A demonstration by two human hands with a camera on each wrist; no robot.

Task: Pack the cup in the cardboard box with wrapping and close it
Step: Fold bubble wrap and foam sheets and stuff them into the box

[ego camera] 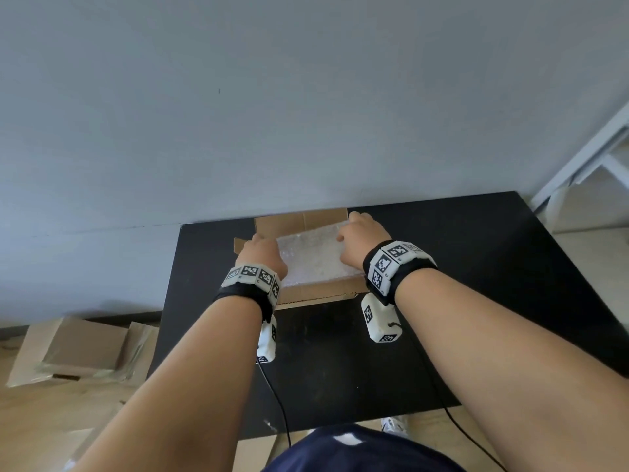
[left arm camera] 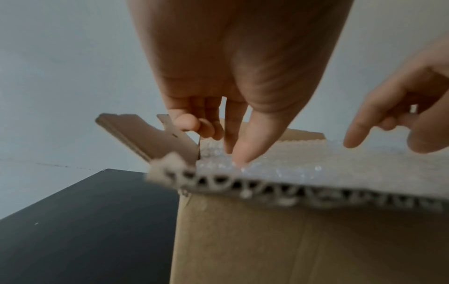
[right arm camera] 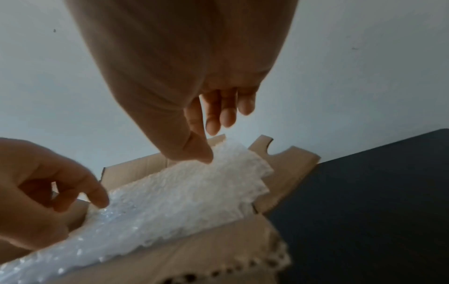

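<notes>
An open cardboard box stands at the back of the black table, its flaps spread outward. A sheet of bubble wrap lies across its top and fills the opening; the cup is hidden. My left hand is at the box's left edge, where thumb and index finger press the bubble wrap down beside the left flap. My right hand is at the far right corner. Its thumb presses the bubble wrap and its other fingers hang loose above the right flap.
The box's back flap stands close to the grey wall. Flattened cardboard and a brown box lie on the wooden floor at the left. A white frame leans at the right. Sensor cables trail from both wrists over the table's front.
</notes>
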